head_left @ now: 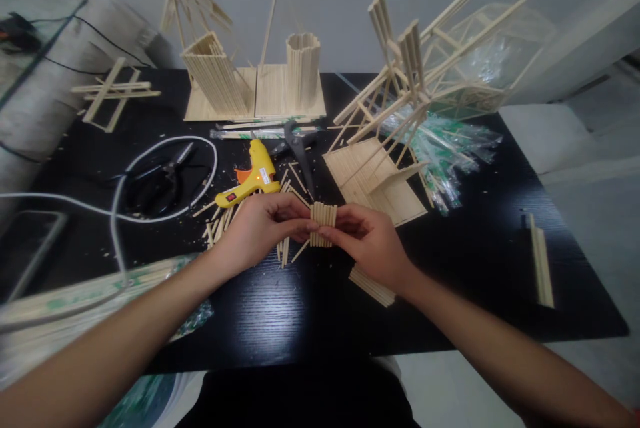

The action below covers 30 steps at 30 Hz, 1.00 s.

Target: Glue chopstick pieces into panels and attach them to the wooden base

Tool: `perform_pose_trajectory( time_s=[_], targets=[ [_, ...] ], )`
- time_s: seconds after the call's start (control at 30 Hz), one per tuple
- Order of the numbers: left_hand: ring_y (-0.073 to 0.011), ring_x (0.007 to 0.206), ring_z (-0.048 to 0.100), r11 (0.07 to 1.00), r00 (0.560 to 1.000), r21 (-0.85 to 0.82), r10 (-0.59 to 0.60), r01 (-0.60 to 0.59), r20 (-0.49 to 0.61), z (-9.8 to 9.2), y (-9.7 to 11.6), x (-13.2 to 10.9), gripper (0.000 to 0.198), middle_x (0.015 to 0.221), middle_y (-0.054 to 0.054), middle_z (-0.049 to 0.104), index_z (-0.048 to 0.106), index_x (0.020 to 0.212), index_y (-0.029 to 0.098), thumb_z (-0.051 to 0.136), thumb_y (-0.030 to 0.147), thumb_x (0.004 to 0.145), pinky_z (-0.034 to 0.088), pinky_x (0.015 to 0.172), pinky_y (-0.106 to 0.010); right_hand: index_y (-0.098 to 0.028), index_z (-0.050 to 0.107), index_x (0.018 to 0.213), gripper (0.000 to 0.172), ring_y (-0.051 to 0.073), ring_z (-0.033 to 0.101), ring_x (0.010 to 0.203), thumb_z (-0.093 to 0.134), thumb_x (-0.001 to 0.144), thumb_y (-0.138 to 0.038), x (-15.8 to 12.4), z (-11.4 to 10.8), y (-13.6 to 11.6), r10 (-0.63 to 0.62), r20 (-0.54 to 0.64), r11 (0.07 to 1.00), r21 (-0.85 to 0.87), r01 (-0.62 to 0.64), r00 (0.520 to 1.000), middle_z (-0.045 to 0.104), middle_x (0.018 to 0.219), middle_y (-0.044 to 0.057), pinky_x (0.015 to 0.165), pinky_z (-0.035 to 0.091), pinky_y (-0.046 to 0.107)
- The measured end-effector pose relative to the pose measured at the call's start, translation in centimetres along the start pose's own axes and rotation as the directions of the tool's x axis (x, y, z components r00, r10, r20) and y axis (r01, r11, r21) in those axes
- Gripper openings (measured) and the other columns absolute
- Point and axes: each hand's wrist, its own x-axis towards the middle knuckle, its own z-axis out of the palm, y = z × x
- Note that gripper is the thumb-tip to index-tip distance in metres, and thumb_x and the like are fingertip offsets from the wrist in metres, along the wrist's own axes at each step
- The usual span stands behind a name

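Between my two hands is a small panel of wooden sticks (323,225), its short sticks side by side and upright. My left hand (267,225) pinches its left edge between thumb and fingers. On the right edge, my right hand (367,235) grips it the same way. Beneath my right hand lies another flat stick panel (373,286), partly covered. Loose cut sticks (285,248) are scattered under and beside my left hand. Just beyond that hand rests a yellow glue gun (260,171), and a dark cutter-like tool (300,155) lies to its right.
Stick-built towers on bases (255,108) stand at the back, with a taller stick frame (385,115) at right. Plastic wrappers (450,148) lie beside it. A white cable (125,181) loops around black-handled pliers (173,171). A narrow stick strip (541,268) sits near the right edge.
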Motion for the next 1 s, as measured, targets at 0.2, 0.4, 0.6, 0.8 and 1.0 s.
perform_pose_trajectory(
  time_s=[0.2,0.4,0.6,0.8,1.0],
  targets=[
    [-0.011,0.07,0.073,0.989,0.995,0.101,0.104,-0.104,0.003,-0.9,-0.3,0.0,0.015,0.079,0.0,0.077,0.078,0.094,0.018,0.08,0.03,0.086,0.059,0.067,-0.019,-0.021,0.073,0.089,0.019,0.019,0.077,0.079,0.085,0.081,-0.034,0.1,-0.4,-0.2,-0.063,-0.061,0.996,-0.06,0.06,0.996,0.079,0.085,0.003,0.075,0.063,0.033],
    [-0.0118,0.078,0.069,0.805,0.925,0.462,0.363,-0.372,0.113,-1.3,-0.8,-0.1,0.01,0.088,0.001,0.077,0.078,0.099,0.021,0.077,0.029,0.092,0.054,0.072,-0.022,-0.022,0.075,0.091,0.014,0.018,0.076,0.079,0.083,0.084,-0.031,0.1,-0.6,-0.1,-0.176,-0.049,0.974,-0.155,0.167,0.983,0.079,0.086,0.001,0.075,0.061,0.031],
    [-0.0131,0.082,0.069,0.626,0.821,0.552,0.527,-0.55,0.22,-1.5,-1.2,-0.1,0.009,0.091,-0.001,0.075,0.074,0.103,0.019,0.068,0.024,0.099,0.052,0.075,-0.024,-0.023,0.077,0.095,0.012,0.016,0.072,0.07,0.081,0.087,-0.032,0.0,-0.7,0.5,-0.311,-0.053,0.888,-0.371,0.27,0.949,0.077,0.082,0.0,0.067,0.058,0.029],
    [-0.0181,0.078,0.061,0.461,0.827,0.701,0.439,-0.544,0.353,-1.2,-1.3,-0.2,0.014,0.083,-0.002,0.066,0.067,0.092,0.017,0.068,0.03,0.098,0.046,0.072,-0.031,-0.022,0.074,0.094,0.013,0.018,0.073,0.073,0.08,0.087,-0.032,0.5,-1.0,0.3,-0.314,-0.139,0.891,-0.385,0.241,0.939,0.077,0.083,0.001,0.07,0.061,0.031],
    [-0.02,0.077,0.057,0.457,0.869,0.75,0.369,-0.478,0.329,-0.6,-1.1,-0.2,0.009,0.079,-0.001,0.062,0.06,0.091,0.017,0.061,0.009,0.091,0.042,0.076,-0.035,-0.022,0.073,0.095,0.014,0.019,0.075,0.074,0.08,0.086,-0.03,0.6,-1.0,0.5,-0.288,-0.164,0.911,-0.351,0.217,0.944,0.077,0.086,0.001,0.072,0.062,0.031]
  ],
)
